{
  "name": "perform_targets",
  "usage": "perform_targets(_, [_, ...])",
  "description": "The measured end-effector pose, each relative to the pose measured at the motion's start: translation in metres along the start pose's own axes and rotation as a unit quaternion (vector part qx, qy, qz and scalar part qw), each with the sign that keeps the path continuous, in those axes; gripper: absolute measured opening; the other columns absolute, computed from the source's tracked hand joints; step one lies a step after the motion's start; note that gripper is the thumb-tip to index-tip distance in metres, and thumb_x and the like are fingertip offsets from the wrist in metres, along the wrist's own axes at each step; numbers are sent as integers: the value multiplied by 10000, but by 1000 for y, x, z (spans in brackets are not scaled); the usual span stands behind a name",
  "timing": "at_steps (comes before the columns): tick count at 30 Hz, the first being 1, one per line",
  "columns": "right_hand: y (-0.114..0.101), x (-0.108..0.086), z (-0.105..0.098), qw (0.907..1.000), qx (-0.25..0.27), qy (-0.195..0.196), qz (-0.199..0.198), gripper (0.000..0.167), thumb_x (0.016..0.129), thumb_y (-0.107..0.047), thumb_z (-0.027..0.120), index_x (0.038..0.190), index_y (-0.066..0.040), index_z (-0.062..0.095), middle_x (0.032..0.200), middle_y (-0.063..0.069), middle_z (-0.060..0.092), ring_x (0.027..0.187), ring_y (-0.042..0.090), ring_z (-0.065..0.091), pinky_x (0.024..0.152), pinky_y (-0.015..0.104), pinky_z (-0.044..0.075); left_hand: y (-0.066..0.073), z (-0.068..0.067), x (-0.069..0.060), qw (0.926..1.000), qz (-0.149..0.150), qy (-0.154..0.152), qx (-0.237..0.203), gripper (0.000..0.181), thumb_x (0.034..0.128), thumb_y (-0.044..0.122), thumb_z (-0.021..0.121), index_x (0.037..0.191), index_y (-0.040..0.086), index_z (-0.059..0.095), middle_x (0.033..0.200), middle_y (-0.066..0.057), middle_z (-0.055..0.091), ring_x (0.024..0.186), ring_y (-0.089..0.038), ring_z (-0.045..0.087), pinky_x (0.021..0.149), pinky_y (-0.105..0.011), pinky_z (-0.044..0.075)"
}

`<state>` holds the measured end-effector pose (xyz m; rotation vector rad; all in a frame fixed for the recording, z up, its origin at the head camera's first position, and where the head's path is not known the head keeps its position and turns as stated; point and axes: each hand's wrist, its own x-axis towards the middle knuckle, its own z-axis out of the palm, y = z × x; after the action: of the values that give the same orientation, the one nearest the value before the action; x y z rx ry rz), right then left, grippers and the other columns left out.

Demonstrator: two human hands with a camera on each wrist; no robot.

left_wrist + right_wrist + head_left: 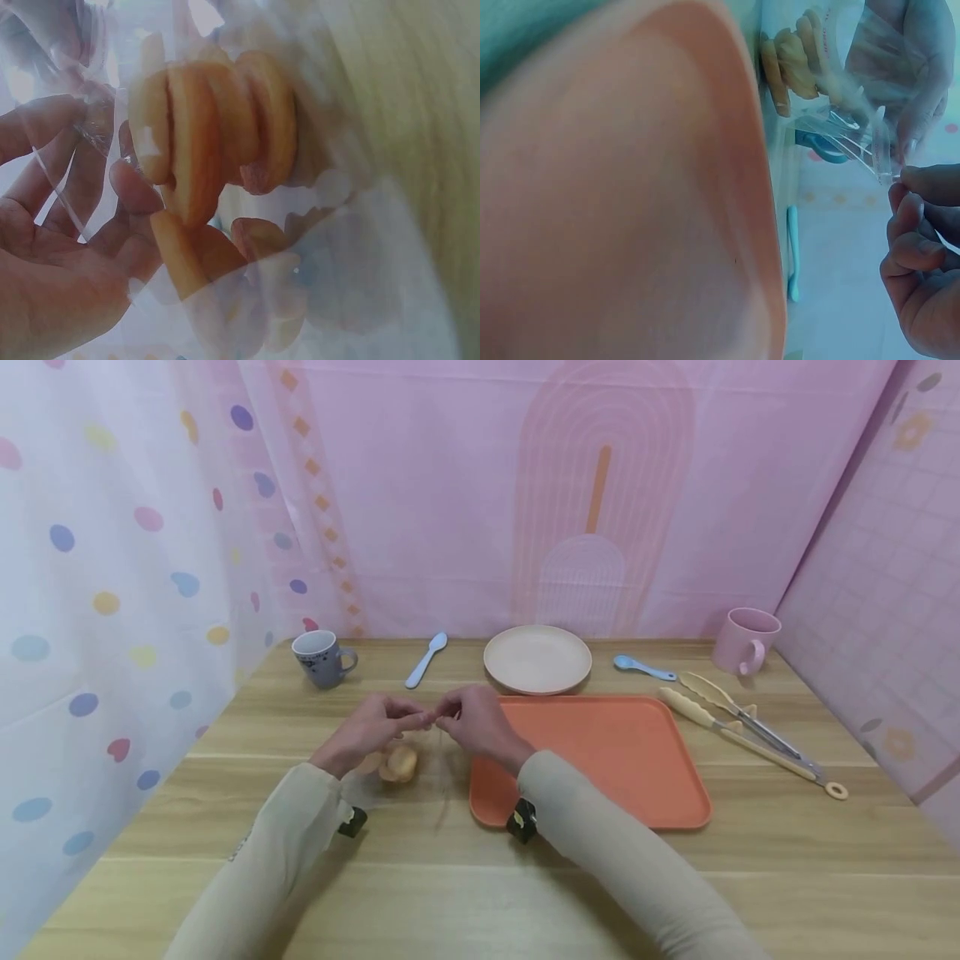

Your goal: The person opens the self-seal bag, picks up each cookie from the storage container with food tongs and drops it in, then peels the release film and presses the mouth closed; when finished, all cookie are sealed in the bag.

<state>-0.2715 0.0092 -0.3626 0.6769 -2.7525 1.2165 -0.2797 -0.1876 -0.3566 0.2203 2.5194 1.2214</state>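
A clear plastic bag [855,139] holds several golden-brown, rounded bread-like pieces [400,764]; their exact kind is hard to tell. It stands on the table to the left of the orange tray. My left hand [371,727] pinches the top of the bag from the left. Opposite it, my right hand [480,722] pinches the same top edge between thumb and forefinger, its other fingers curled, as the right wrist view shows. The two hands' fingertips nearly meet. Through the film in the left wrist view, the pieces [195,142] stand side by side.
Beneath my right forearm lies the orange tray [600,760]. Behind it are a beige plate [537,660] and a blue spoon [643,668]. Tongs [750,735] and a pink mug [745,642] are at right. A grey mug [322,660] and another blue spoon [426,660] stand back left.
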Motion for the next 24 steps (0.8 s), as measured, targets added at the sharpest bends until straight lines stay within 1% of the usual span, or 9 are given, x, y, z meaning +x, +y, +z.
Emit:
perform_targets(7, [-1,1,1,9992,321,107,213,94,934,-114,707,922,-104,800,856,30,776,684,59,566,547,153,432,-1,0,1,9999,98,-47,-41,284,1000,311,626,1186,122,728,1196,-80,717,1156,-220,580,888,-321,505])
perform_targets(10, [-2,2,1,9991,344,117,235,107,936,-109,702,916,-113,807,846,24,778,658,52,549,526,152,417,0,-1,1,10000,82,-46,-20,277,1000,309,626,1185,130,728,1204,-80,714,1168,-231,583,884,-324,507])
perform_targets(13, [-3,3,1,9992,276,108,259,106,935,-129,710,905,-124,811,831,13,780,641,45,540,521,150,405,1,-1,2,10000,58,-45,13,261,1002,302,623,1176,141,731,1212,-74,713,1154,-235,582,851,-308,497])
perform_targets(18, [-3,6,0,9994,68,35,331,105,930,-179,727,886,-137,813,821,-7,783,659,34,568,552,147,427,1,-1,3,9998,164,-36,56,220,998,266,630,1129,133,747,1173,-55,721,1055,-214,556,762,-278,455])
perform_targets(22, [-4,10,0,9994,-136,-49,315,124,930,-174,724,848,-117,798,791,-4,763,670,51,566,561,151,425,-1,-1,3,9992,380,-47,98,216,996,239,632,1119,108,754,1149,-66,736,1036,-202,563,772,-277,461])
perform_targets(24, [-4,11,1,9994,-199,-84,261,142,930,-159,715,818,-103,782,758,-6,739,661,59,551,554,152,414,-2,0,3,9989,453,-63,109,220,999,227,626,1124,98,752,1157,-79,737,1053,-204,578,804,-281,472])
